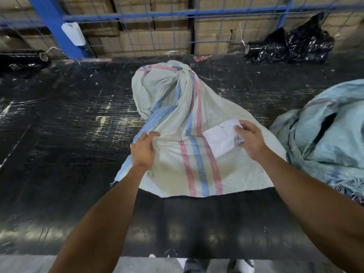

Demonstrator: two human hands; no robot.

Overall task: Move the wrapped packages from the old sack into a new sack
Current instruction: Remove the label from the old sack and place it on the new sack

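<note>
A white woven sack [177,119] with red and blue stripes lies on the black table, its far end tied in a knot [180,70]. My left hand [142,150] rests on the sack's left edge, fingers curled on the fabric near the blue stripe. My right hand [251,139] pinches a white paper label [221,137] that lies on the sack. A pale blue-green worn sack [325,138] with a dark slit sits at the right. No wrapped packages show.
The black table [69,125] stretches left and right. A blue wire fence [137,15] with cardboard boxes behind it runs along the back. Black film rolls and crumpled wrap [291,44] lie at the far right, another roll [23,58] at the far left.
</note>
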